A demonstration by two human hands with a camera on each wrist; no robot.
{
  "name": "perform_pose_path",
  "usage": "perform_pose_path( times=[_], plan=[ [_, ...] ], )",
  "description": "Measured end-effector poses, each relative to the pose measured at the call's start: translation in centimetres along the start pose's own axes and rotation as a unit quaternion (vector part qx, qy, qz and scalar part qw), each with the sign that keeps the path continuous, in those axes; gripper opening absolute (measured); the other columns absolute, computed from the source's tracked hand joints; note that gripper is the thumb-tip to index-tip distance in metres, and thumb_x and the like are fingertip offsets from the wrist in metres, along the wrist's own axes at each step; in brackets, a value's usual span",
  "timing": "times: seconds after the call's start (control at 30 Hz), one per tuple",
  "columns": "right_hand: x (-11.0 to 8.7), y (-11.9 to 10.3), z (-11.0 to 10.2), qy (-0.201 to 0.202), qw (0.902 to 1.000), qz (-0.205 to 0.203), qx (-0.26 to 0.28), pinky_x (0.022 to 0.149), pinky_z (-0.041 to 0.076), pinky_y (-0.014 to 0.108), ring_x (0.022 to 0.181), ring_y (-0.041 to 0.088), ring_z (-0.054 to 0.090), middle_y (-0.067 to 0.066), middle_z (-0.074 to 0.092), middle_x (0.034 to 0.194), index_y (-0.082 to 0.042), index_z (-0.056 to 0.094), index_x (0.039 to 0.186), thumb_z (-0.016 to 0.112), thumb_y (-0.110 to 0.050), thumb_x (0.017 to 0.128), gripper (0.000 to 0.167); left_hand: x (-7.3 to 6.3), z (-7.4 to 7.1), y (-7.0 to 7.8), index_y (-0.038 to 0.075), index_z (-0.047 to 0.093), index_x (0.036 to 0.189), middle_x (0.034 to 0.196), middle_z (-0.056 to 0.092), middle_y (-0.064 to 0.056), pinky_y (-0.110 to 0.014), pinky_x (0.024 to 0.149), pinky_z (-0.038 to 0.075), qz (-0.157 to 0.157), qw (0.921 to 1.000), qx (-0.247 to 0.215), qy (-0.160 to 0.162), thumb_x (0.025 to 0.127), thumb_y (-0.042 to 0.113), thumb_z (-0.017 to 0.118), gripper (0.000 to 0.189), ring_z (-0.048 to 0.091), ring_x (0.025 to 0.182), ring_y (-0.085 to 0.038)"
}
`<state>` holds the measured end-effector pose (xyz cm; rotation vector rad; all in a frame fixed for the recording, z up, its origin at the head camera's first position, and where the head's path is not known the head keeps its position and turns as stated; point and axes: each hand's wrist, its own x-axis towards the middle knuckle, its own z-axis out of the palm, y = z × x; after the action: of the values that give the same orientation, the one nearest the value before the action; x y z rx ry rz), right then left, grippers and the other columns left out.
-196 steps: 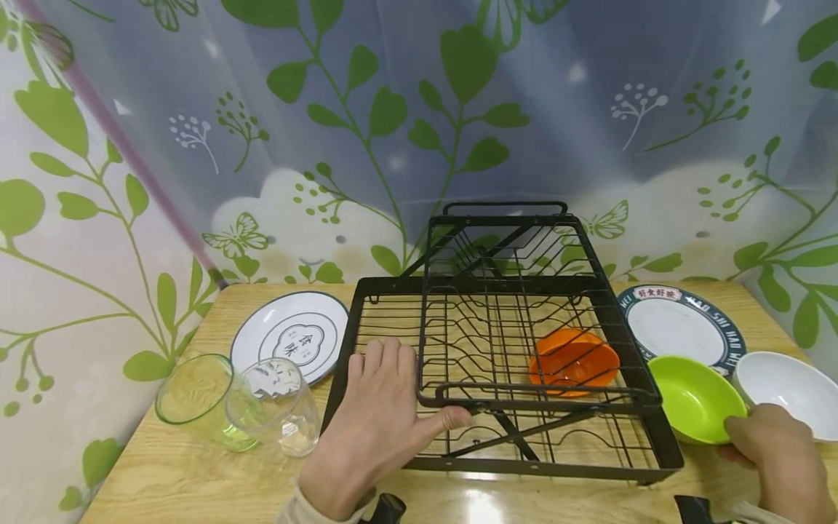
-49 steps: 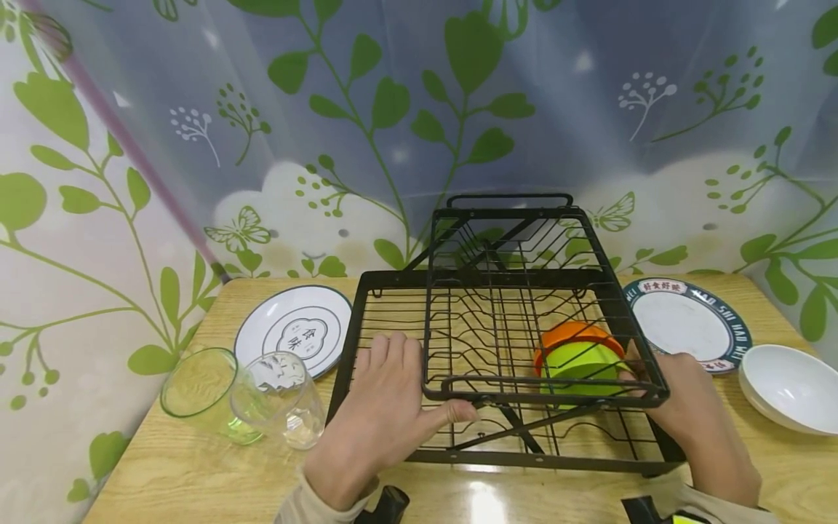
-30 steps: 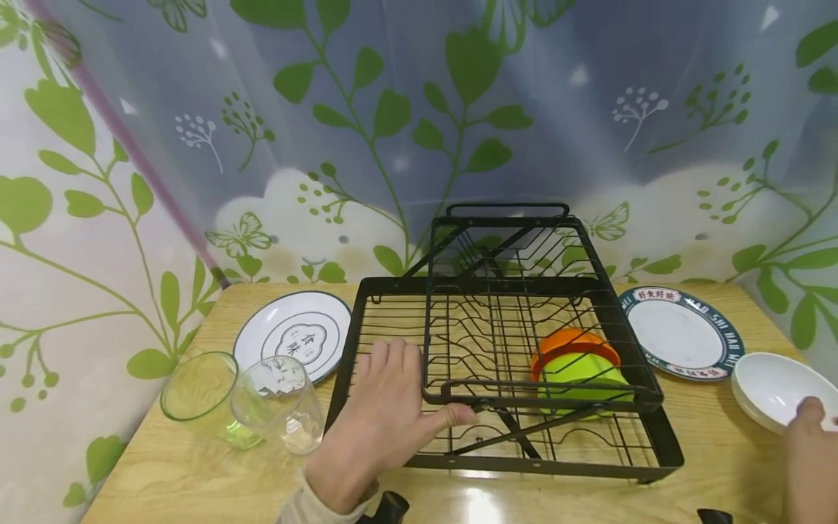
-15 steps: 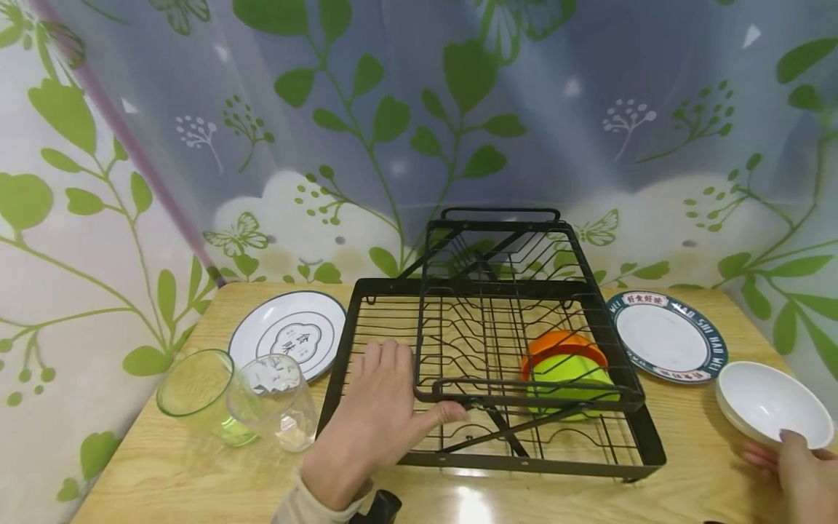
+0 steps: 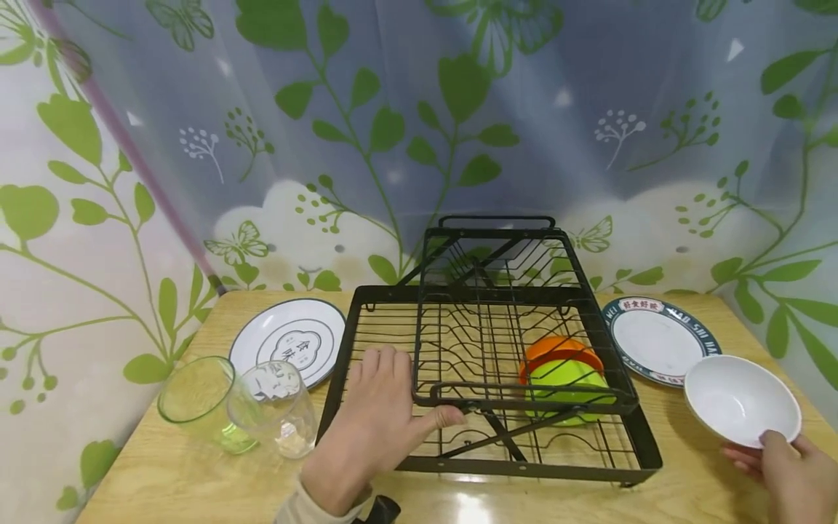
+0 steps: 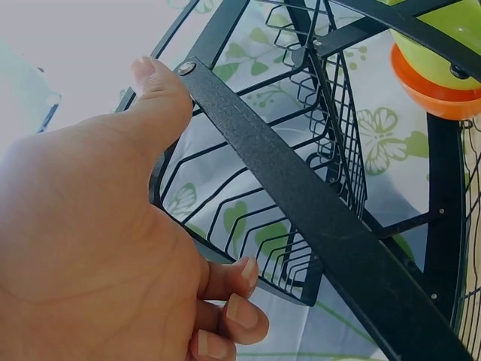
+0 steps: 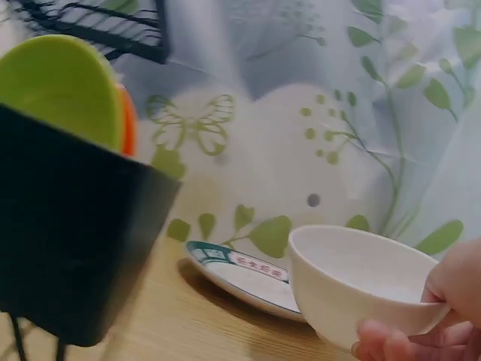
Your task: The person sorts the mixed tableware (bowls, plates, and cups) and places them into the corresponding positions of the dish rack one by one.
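My left hand (image 5: 373, 422) holds the left side of the upper tier of a black wire dish rack (image 5: 524, 469); its thumb lies at the front corner, and in the left wrist view the fingertips (image 6: 242, 312) curl beside the rim. At the right, my right hand (image 5: 795, 473) grips a white bowl (image 5: 740, 400) by its near rim, thumb on top and fingers beneath. The right wrist view shows this bowl (image 7: 361, 286) tilted in front of the plate. On the rack's lower tier, a lime-green bowl (image 5: 569, 378) leans against an orange bowl (image 5: 556, 346), both seen through the wires.
A plate with a dark green rim (image 5: 661, 338) lies right of the rack. Left of the rack are a white plate (image 5: 262, 335), a greenish glass (image 5: 196, 393) and a clear glass (image 5: 275, 415). A patterned curtain (image 5: 393, 145) hangs behind the wooden table (image 5: 164, 473).
The green bowl has gone from the table into the rack beside the orange one. My right hand has since taken hold of the white bowl and moved it left. The left hand stays put.
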<state>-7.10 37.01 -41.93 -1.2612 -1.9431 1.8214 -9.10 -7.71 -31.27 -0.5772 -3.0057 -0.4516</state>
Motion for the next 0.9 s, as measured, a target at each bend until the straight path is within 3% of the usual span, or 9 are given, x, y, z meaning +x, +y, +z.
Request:
perform_pose_path(
  times=[0.23, 0.47, 0.57, 0.73, 0.9],
  plan=[
    [-2.0, -0.4, 1.1, 0.009, 0.9970, -0.060, 0.048, 0.042, 0.049, 0.022, 0.035, 0.011, 0.057, -0.005, 0.053, 0.039, 0.004, 0.019, 0.149, 0.033, -0.008, 0.092, 0.060, -0.1, 0.1, -0.1, 0.005, 0.044, 0.097, 0.094, 0.039, -0.009, -0.041, 0.085, 0.031, 0.004, 0.9999, 0.008, 0.006, 0.081, 0.075, 0.050, 0.072, 0.037, 0.095, -0.031],
    [-3.7, -0.3, 2.0, 0.043, 0.9883, -0.112, 0.095, 0.038, 0.046, 0.021, 0.033, 0.010, 0.056, -0.016, 0.054, 0.045, 0.003, 0.035, 0.145, 0.041, -0.003, 0.091, 0.054, -0.1, 0.2, -0.1, 0.006, 0.043, 0.097, 0.093, 0.038, -0.007, -0.040, 0.085, 0.031, 0.007, 1.0000, -0.006, 0.003, 0.080, 0.082, 0.038, 0.078, 0.036, 0.094, -0.029],
    [-4.6, 0.0, 2.6, 0.068, 0.9802, -0.153, 0.106, 0.038, 0.045, 0.021, 0.034, 0.009, 0.056, -0.020, 0.056, 0.054, 0.002, 0.045, 0.140, 0.042, 0.000, 0.089, 0.050, -0.2, 0.3, -0.1, 0.006, 0.043, 0.096, 0.092, 0.038, -0.007, -0.040, 0.085, 0.031, 0.007, 1.0000, -0.002, 0.004, 0.080, 0.082, 0.038, 0.078, 0.035, 0.094, -0.029],
    [-5.8, 1.4, 4.2, 0.129, 0.9631, -0.225, 0.073, 0.040, 0.045, 0.017, 0.040, -0.001, 0.057, -0.022, 0.058, 0.071, -0.009, 0.059, 0.132, 0.049, -0.001, 0.091, 0.043, -0.2, 0.3, -0.2, 0.005, 0.044, 0.097, 0.094, 0.039, -0.008, -0.041, 0.086, 0.031, 0.006, 1.0000, 0.002, 0.005, 0.080, 0.080, 0.042, 0.077, 0.037, 0.095, -0.030],
    [-6.7, 2.5, 5.9, 0.168, 0.9346, -0.311, 0.039, 0.041, 0.042, 0.012, 0.045, -0.006, 0.054, -0.021, 0.063, 0.086, -0.018, 0.065, 0.126, 0.054, -0.003, 0.093, 0.037, -0.1, 0.2, -0.3, 0.006, 0.044, 0.096, 0.093, 0.039, -0.008, -0.041, 0.086, 0.031, 0.009, 0.9999, -0.003, 0.005, 0.080, 0.082, 0.040, 0.078, 0.037, 0.095, -0.030]
  ],
)
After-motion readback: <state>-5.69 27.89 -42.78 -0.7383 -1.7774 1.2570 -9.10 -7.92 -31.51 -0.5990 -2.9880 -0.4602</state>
